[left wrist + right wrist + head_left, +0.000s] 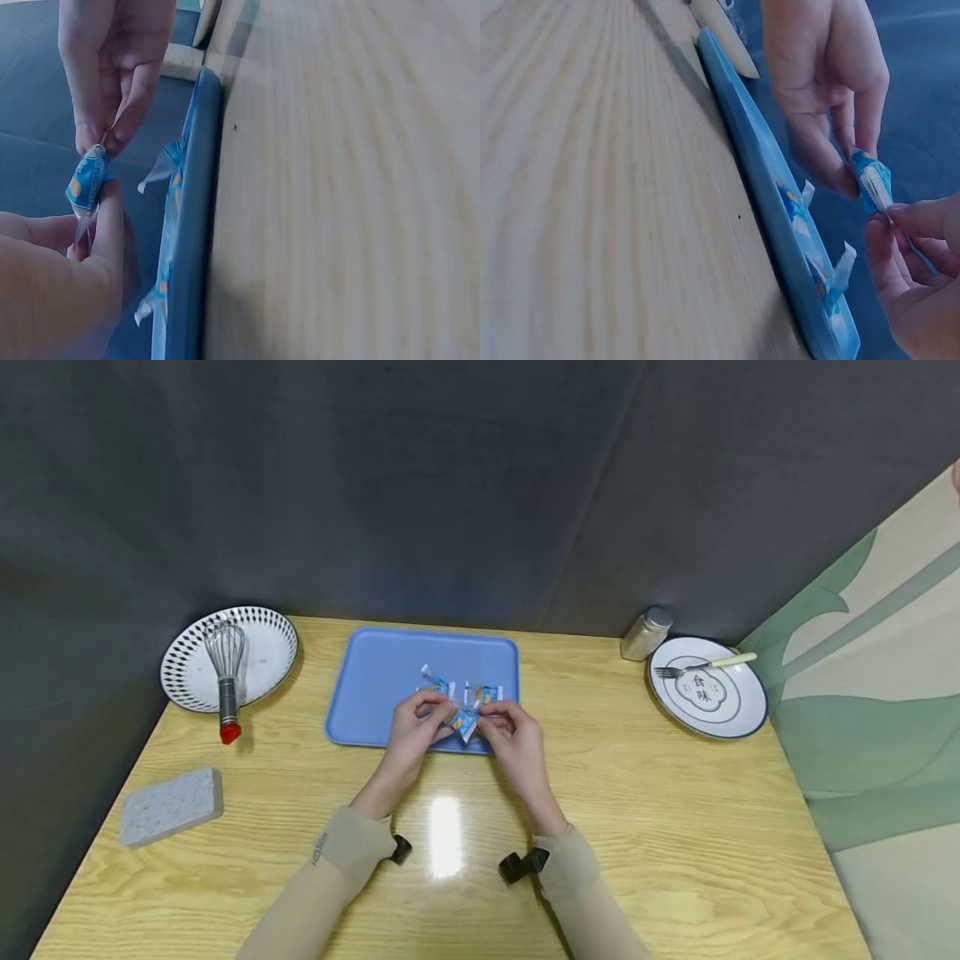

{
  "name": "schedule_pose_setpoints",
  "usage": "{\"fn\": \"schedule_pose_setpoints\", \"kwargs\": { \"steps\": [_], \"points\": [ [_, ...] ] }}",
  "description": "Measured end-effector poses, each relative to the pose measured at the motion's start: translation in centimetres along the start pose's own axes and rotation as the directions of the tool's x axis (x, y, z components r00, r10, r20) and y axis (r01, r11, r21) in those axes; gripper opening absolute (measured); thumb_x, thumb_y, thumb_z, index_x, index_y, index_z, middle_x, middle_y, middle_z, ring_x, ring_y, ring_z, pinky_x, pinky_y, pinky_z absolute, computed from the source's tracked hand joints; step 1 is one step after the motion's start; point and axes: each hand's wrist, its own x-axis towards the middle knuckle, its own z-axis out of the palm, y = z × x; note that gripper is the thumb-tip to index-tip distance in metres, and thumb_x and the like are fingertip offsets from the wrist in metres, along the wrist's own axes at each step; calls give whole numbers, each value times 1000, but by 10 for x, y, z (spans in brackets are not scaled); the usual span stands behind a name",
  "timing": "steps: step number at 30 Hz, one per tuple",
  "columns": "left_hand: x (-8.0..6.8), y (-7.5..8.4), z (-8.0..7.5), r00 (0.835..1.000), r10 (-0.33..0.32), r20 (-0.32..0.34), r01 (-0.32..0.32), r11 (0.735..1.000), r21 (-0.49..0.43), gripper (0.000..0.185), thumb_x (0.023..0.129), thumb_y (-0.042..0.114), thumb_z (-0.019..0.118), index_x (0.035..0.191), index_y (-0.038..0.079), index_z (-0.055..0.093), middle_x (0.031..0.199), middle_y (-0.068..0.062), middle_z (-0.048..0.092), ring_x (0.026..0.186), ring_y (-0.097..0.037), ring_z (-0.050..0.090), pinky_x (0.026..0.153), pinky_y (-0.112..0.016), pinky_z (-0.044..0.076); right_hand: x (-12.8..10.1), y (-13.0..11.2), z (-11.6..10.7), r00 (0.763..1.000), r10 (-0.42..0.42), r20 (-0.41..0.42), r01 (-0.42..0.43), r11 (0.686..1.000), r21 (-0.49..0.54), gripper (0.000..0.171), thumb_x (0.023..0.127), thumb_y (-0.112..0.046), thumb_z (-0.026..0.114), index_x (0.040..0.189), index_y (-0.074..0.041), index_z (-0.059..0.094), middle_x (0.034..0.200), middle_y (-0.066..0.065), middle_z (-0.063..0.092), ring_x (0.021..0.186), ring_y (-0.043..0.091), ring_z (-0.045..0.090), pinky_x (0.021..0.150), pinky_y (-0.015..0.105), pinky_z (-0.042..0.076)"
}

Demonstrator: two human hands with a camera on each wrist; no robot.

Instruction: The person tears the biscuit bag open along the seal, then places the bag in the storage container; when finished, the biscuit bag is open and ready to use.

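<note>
Between my two hands, a blue wrapped candy [463, 723] with clear twisted ends is held above the front part of a blue tray [375, 681]. My left hand [412, 727] pinches one end between thumb and fingertips. The other end is pinched by my right hand [519, 739]. In the left wrist view the candy [88, 178] looks plump, and its wrapper seems closed. Beneath and behind the hands lie other wrapped candies on the tray, one at left [438, 683] and one at right [489, 694], partly hidden in the head view.
At left, a whisk [227, 672] lies across a patterned plate [272, 647], with a grey sponge-like block [171, 807] nearer me. To the right are a silver-lidded jar [645, 635] and a white plate [731, 710] bearing a fork [705, 666]. A dark curtain hangs behind the wooden table.
</note>
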Motion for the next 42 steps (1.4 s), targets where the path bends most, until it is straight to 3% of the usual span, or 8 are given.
{"fn": "schedule_pose_setpoints", "kwargs": {
  "steps": [8, 12, 14, 18, 27, 30, 34, 42],
  "points": [
    [-5, 2, -17, 1000, -21, 9, 21, 1000, -5, 13, 105, -4, 63, 112, -15, 60, 100, -12, 61, 86, -14, 68, 82, -31, 63, 11, -7, 14, 998, 13, 55, -10, 998, -56, 15, 92, 14, 75, 107, 15, 71, 105, 27, 74, 97, 42, 76, 83, 24, 61],
    [-4, 6, -29, 1000, 8, 22, -11, 987, 158, 10, 104, -6, 65, 107, -15, 63, 92, -12, 66, 78, -14, 69, 78, -29, 64, 15, -6, 18, 997, 24, 67, -15, 992, -127, 15, 92, 13, 76, 107, 13, 72, 105, 26, 74, 97, 40, 76, 83, 30, 63],
    [-2, 7, -35, 999, 38, 33, -46, 952, 302, 9, 102, -6, 67, 103, -14, 66, 88, -14, 68, 73, -15, 69, 72, -26, 63, 16, -3, 19, 997, 17, 72, -3, 982, -190, 15, 91, 12, 77, 105, 12, 74, 104, 25, 75, 95, 38, 77, 82, 31, 63],
    [1, 8, -45, 994, 81, 75, -109, 829, 549, 8, 98, -3, 73, 98, -11, 73, 85, -14, 72, 67, -15, 69, 63, -21, 57, 17, 4, 21, 993, -26, 118, 65, 939, -339, 14, 89, 11, 79, 103, 9, 75, 99, 21, 75, 88, 32, 77, 77, 30, 63],
    [7, 9, -48, 979, 161, 126, -200, 615, 762, 7, 92, 4, 81, 89, -1, 77, 77, -7, 72, 68, -18, 64, 67, -31, 50, 12, 6, 24, 969, -118, 216, 211, 852, -479, 13, 89, 12, 78, 101, 7, 76, 94, 16, 76, 83, 27, 75, 74, 30, 62],
    [6, 10, -48, 977, 176, 119, -200, 574, 794, 10, 91, 7, 83, 87, 1, 77, 76, -5, 72, 71, -21, 66, 71, -37, 52, 11, 3, 23, 964, -135, 228, 231, 848, -477, 11, 92, 11, 76, 103, 7, 76, 96, 17, 76, 83, 27, 74, 74, 32, 62],
    [5, 10, -50, 977, 174, 124, -200, 544, 815, 12, 91, 8, 84, 85, 2, 76, 75, -4, 71, 72, -24, 66, 74, -41, 53, 7, -5, 16, 956, -180, 231, 267, 859, -436, 12, 98, 10, 70, 109, 8, 75, 102, 19, 75, 86, 29, 74, 76, 35, 63],
    [2, 10, -55, 971, 173, 163, -232, 537, 811, 10, 93, 7, 82, 89, 0, 76, 78, -6, 71, 74, -24, 66, 74, -40, 54, 2, -23, -24, 949, -282, 140, 315, 856, -411, 16, 103, 8, 63, 116, 7, 72, 112, 20, 74, 97, 34, 73, 82, 44, 63]
  ]
}}
